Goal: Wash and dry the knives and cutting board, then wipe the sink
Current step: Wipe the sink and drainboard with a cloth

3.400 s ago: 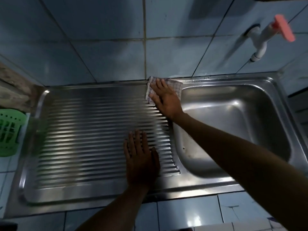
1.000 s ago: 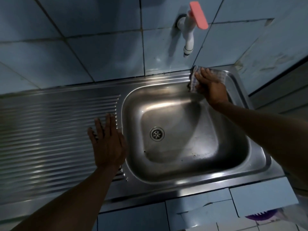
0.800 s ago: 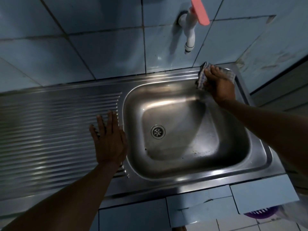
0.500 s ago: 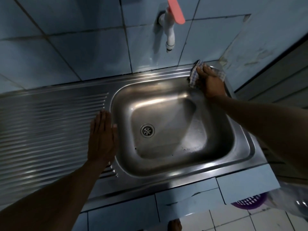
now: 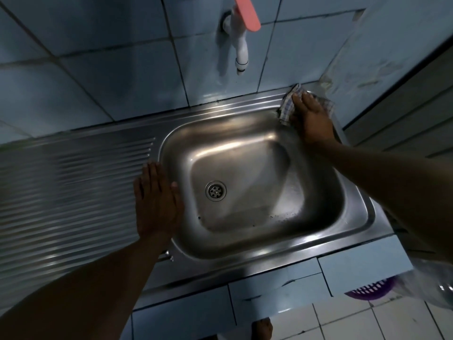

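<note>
A stainless steel sink [image 5: 269,253] with a ribbed drainboard [image 5: 73,187] on its left fills the view; the basin holds only its drain [image 5: 215,190]. My right hand [image 5: 311,121] presses a checked cloth [image 5: 287,107] flat against the sink's far right corner, at the rim. My left hand [image 5: 157,202] rests flat with straight fingers on the drainboard's right end, beside the basin's left edge. No knives or cutting board are in view.
A white tap [image 5: 239,40] with a pink handle juts from the blue tiled wall above the basin. A side wall [image 5: 404,69] stands close on the right. A purple basket [image 5: 370,290] sits on the floor below right.
My right hand slid the cloth from the drainboard's far edge along the back rim to the far right corner. My left hand shifted right along the drainboard to the basin's edge.
</note>
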